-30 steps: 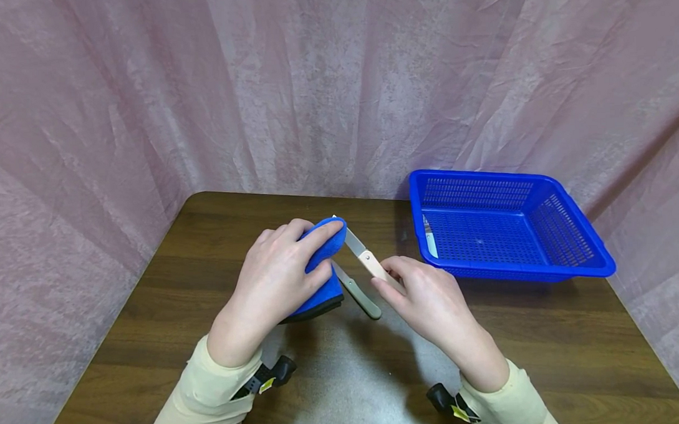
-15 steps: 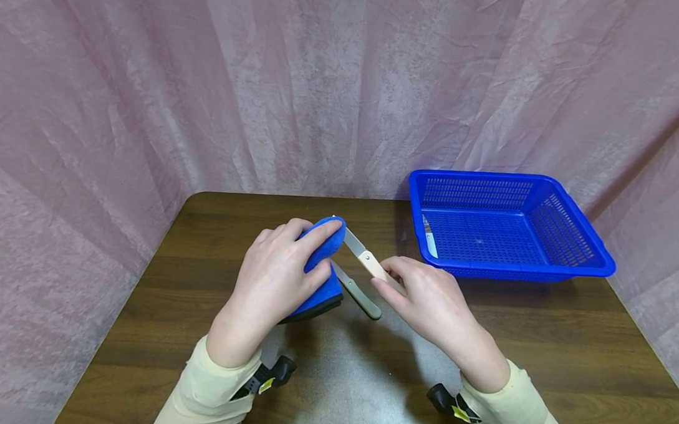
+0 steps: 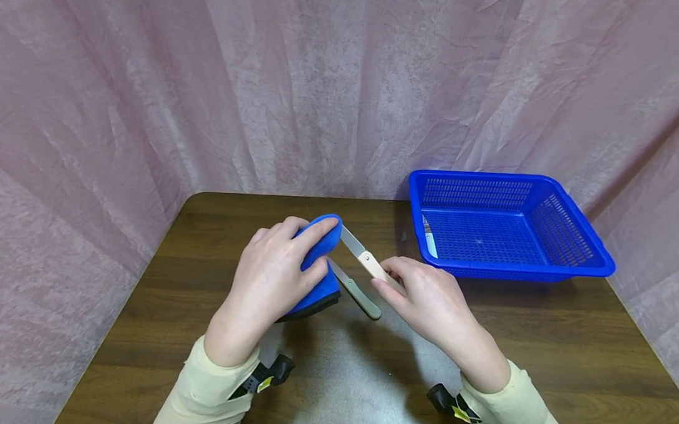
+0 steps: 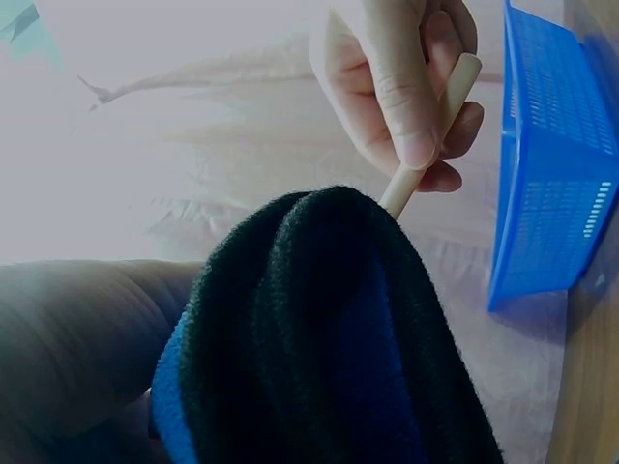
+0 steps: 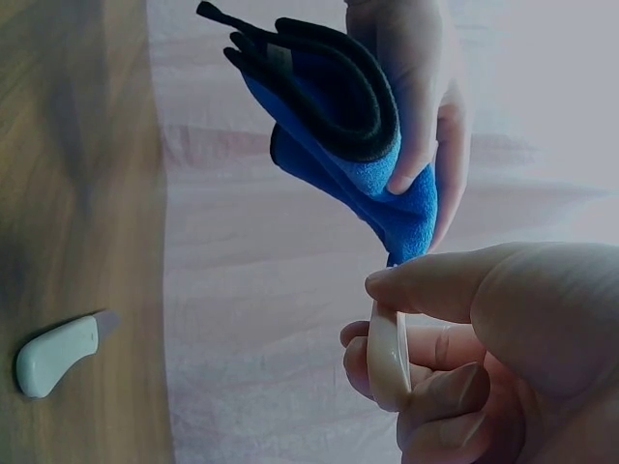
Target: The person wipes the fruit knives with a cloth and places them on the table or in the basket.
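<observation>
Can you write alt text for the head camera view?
A right hand holds a cream-handled knife, blade partly hidden by the blue cloth in the left hand. A green-handled knife lies on the table left of a blue basket.

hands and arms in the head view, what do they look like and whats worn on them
The left hand and right hand are bare, without gloves. Pale yellow sleeves cover the forearms. Each wrist has a dark strap with a rounded black piece and a small yellow marking. No cables show.
</observation>
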Action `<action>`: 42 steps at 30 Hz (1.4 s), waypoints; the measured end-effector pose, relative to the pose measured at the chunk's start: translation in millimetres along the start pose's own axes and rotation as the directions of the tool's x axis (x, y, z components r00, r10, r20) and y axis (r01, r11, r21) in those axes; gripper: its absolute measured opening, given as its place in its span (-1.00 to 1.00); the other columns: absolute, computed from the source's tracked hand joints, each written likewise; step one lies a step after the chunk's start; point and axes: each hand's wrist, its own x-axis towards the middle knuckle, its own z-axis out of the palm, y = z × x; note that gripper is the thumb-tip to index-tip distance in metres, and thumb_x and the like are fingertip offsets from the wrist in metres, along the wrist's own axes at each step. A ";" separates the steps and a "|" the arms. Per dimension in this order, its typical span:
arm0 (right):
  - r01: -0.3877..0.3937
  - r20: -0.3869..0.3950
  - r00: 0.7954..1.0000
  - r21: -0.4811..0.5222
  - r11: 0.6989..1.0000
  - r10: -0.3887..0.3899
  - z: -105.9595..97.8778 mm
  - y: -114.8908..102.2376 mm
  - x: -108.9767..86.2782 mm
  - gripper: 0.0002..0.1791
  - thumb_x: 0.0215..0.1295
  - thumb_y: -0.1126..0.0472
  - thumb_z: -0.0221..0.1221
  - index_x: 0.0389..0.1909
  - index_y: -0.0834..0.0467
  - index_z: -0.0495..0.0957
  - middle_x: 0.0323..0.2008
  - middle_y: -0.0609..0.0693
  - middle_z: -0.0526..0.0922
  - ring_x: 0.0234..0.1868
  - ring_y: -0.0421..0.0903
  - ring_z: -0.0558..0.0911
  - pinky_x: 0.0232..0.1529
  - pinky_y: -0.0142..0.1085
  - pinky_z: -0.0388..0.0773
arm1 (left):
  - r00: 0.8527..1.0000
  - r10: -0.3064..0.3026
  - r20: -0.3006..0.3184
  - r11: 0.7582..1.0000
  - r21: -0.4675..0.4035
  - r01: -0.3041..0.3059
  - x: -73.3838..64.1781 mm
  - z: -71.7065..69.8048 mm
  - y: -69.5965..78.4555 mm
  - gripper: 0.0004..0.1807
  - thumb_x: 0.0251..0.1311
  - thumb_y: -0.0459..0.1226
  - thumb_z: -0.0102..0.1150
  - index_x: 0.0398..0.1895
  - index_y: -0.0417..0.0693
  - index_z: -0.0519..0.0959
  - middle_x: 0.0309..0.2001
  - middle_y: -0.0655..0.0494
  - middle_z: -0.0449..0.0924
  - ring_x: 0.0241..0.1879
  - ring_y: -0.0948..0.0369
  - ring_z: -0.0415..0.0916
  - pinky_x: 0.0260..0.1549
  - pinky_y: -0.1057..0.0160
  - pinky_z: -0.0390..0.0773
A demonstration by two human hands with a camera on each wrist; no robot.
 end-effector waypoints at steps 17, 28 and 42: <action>-0.002 -0.001 1.000 0.003 1.000 0.002 -1.6 0.8 -0.6 -0.88 0.47 0.01 0.40 -0.16 -0.04 0.77 -0.46 -0.24 0.50 -0.50 -0.20 0.45 -0.48 -0.20 0.40 | 0.999 -0.035 -0.021 0.999 -0.002 0.035 -0.6 -2.1 -7.7 -0.40 0.28 -0.21 0.41 0.43 0.17 0.69 0.05 -0.10 0.73 -0.03 -0.02 0.70 -0.02 -0.10 0.62; -0.027 0.004 1.000 0.002 1.000 0.027 -1.5 0.8 0.0 -0.90 0.46 0.00 0.39 -0.19 -0.08 0.74 -0.49 -0.27 0.51 -0.51 -0.20 0.46 -0.49 -0.18 0.41 | 0.999 -0.038 -0.036 0.999 -0.012 0.038 0.0 -3.0 -8.5 -0.39 0.27 -0.22 0.41 0.43 0.18 0.68 0.03 -0.09 0.73 -0.05 -0.02 0.70 -0.04 -0.10 0.62; -0.041 -0.012 0.999 0.014 0.999 0.041 -1.9 1.7 -1.3 -0.92 0.46 0.05 0.38 -0.24 -0.09 0.68 -0.64 -0.30 0.43 -0.60 -0.18 0.44 -0.55 -0.16 0.40 | 0.999 -0.032 -0.041 0.999 -0.018 0.032 0.2 -3.4 -5.9 -0.39 0.28 -0.22 0.39 0.44 0.19 0.68 0.02 -0.07 0.74 -0.05 -0.02 0.71 -0.03 -0.11 0.62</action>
